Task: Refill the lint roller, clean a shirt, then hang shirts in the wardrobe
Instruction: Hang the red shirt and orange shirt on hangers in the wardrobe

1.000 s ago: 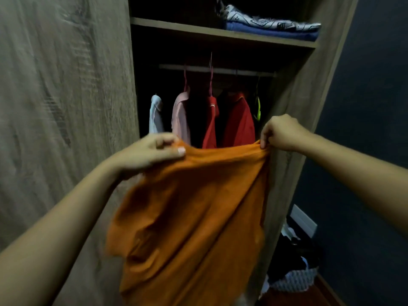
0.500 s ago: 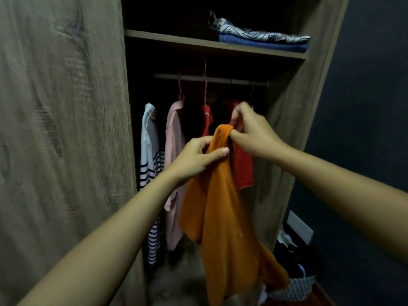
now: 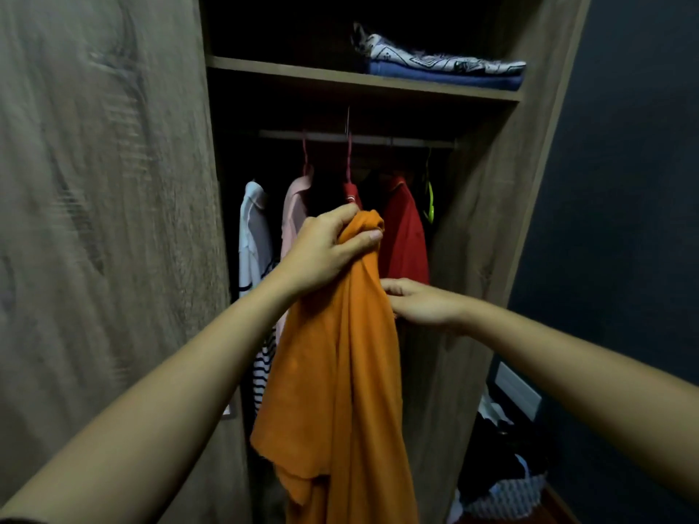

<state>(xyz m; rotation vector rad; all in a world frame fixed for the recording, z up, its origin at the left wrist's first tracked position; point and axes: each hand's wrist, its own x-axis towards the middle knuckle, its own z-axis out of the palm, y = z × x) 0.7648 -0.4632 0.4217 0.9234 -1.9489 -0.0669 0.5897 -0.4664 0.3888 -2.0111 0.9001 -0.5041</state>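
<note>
Head view, and it's the only one you've got. Your left hand [image 3: 325, 251] is clenched round the bunched-up top of the orange shirt [image 3: 340, 372], thumb across the front of the fabric. It holds it up in the open wardrobe, below the hanging rail [image 3: 378, 139]. The rest of the shirt drops straight down from that fist in long folds, way under the rail and out the bottom of the shot. It isn't on a hanger.

Your right hand [image 3: 423, 304] sits lower than the left one, further under the rail, with its fingertips right at the shirt's right edge. They meet the cloth, but honestly I can't tell if they're pinching it or just touching.

Hanging from the rail behind the orange one:
- a white shirt with dark stripes [image 3: 253, 228] at the rail's left end
- a pink shirt [image 3: 297, 206] next to it
- a red shirt [image 3: 404, 240] toward the right end
- a neon yellow hanger [image 3: 429, 202] at the far right end

Just above the rail there's a shelf [image 3: 287, 68] with a patterned white cloth [image 3: 435, 60] folded on top of a blue one [image 3: 446, 79]. The wood-grain door [image 3: 106, 221] fills everything left of the rail. Far down and to the right of it, on the floor by the dark wall [image 3: 624, 221], a basket [image 3: 507, 493] holds dark clothes.
</note>
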